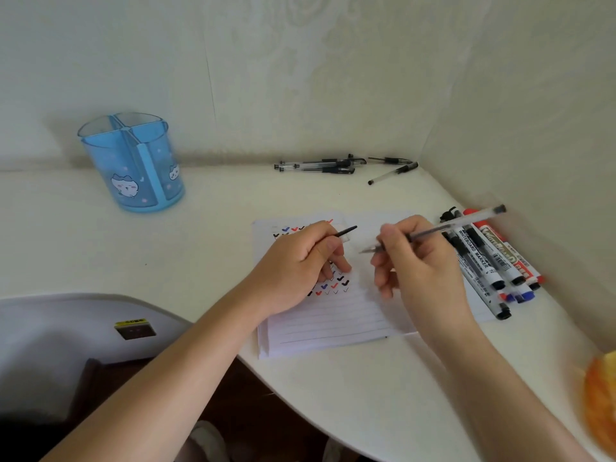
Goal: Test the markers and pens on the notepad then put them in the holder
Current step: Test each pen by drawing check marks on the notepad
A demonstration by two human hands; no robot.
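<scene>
A lined notepad (333, 321) lies on the white table, its upper part covered in red, blue and black tick marks. My left hand (296, 265) rests on the notepad and pinches a black pen cap (346, 231). My right hand (413, 261) grips an uncapped clear gel pen (460, 221), tip pointing left just above the paper. Several whiteboard markers (493, 258) lie in a pile to the right of the notepad. Several more gel pens (330, 165) lie by the back wall. The blue divided holder (133, 161) stands at the back left with nothing showing inside.
Walls close in behind and on the right. The table edge curves toward me, with a grey chair back (83, 325) at lower left. An orange blurred object (600, 398) sits at the right edge.
</scene>
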